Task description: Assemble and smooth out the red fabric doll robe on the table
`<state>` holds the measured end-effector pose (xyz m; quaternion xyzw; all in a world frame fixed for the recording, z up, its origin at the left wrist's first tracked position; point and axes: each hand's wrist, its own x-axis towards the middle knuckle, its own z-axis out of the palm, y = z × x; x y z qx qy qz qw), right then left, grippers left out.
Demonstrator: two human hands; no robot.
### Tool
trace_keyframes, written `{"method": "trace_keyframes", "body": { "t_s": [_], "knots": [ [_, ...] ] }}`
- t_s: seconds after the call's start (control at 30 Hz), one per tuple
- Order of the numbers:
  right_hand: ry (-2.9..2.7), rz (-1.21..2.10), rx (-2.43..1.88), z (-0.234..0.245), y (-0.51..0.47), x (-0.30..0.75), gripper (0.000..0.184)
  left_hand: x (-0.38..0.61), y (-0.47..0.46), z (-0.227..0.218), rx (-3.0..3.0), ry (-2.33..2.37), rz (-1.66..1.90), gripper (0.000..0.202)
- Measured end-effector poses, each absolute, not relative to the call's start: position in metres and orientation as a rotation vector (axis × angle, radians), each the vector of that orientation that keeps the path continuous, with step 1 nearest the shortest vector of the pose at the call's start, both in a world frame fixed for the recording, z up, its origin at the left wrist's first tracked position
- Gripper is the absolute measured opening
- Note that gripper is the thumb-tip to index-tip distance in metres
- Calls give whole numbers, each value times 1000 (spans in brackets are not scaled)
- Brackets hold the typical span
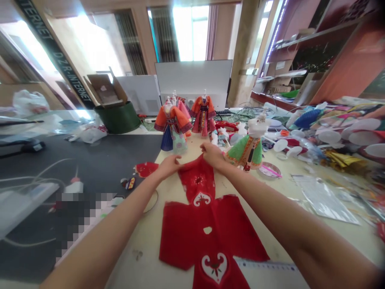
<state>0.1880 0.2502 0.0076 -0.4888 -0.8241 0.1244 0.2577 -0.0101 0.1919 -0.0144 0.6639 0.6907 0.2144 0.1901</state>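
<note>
A red cloth garment piece (pixel 180 233) lies flat on the pale table in front of me. It is cut in a cross shape, with a small hole in the middle and white embroidered motifs on the near and far panels. My left hand (pixel 170 166) is closed on the far panel's left corner. The opposite corner is pinched in my right hand (pixel 212 155), so that the far edge lifts slightly off the table. Partly under the cloth's right side is a ruler (pixel 264 265). A smaller red embroidered piece (pixel 146 169) rests left of my left hand.
Dress forms in an orange robe (pixel 171 120) and another orange robe (pixel 203 112) stand beyond my hands. A green-skirted form (pixel 245 150) is close to my right forearm. Clutter, a clear plastic bag (pixel 326 198) and white discs lie right. A power strip (pixel 27 208) sits left.
</note>
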Motion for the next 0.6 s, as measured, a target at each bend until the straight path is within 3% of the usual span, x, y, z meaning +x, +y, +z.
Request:
{"method": "trace_keyframes", "body": {
  "t_s": [0.27, 0.6],
  "knots": [
    [-2450, 0, -1227, 7, 226, 179, 30, -23, 181, -13, 1807, 2096, 612, 31],
    [-2817, -35, -808, -3, 170, 176, 14, -26, 190, -18, 1677, 1962, 514, 32]
  ]
}}
